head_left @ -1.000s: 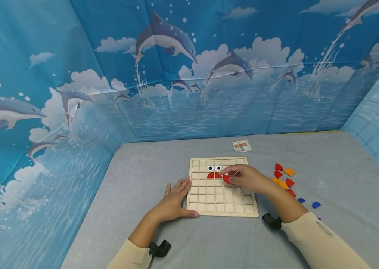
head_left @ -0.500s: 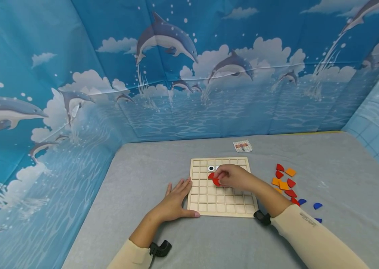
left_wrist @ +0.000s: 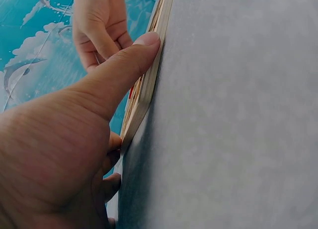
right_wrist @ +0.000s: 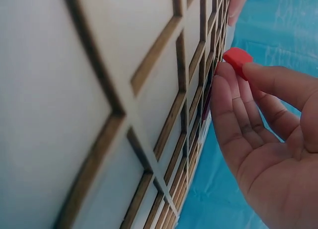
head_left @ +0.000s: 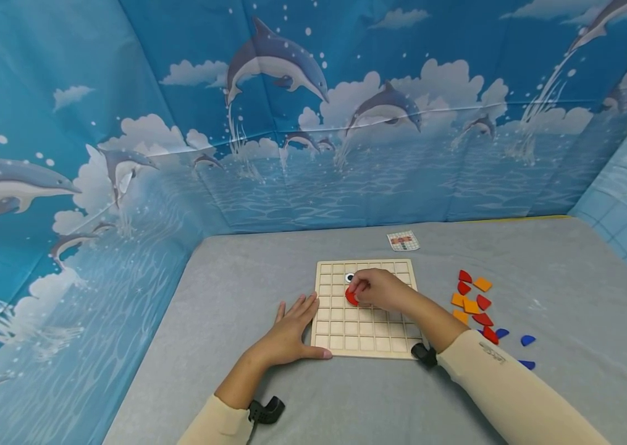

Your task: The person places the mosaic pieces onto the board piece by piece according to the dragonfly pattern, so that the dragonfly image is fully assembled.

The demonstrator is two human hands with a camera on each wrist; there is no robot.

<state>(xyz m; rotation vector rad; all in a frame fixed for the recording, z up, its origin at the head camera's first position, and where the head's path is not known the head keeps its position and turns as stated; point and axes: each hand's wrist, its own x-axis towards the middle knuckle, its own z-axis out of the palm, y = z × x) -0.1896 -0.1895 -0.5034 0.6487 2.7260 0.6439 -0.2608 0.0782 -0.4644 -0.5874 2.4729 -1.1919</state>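
Observation:
A wooden grid board [head_left: 366, 343] lies on the grey cloth. My left hand [head_left: 288, 334] rests at its near left corner, fingers spread along the left edge. In the left wrist view its thumb [left_wrist: 144, 45] touches the board's near side. My right hand [head_left: 384, 290] is over the upper part of the grid, pinching a red piece with a curved edge [head_left: 351, 296] between thumb and fingertips. The right wrist view shows that red piece [right_wrist: 237, 57] close to the grid. One round eye piece [head_left: 349, 277] shows beside the fingers; the second eye and the red pieces on the board are hidden.
Right of the board lie loose red pieces [head_left: 482, 319], orange squares [head_left: 471, 306] and blue pieces [head_left: 527, 340]. A small printed pattern card [head_left: 403, 241] is behind the board. A dolphin-print curtain [head_left: 313, 173] borders the table at the back and left.
My right hand has moved left across the board with the red piece, covering the right eye and the red pieces on the grid. My left hand has stayed at the corner.

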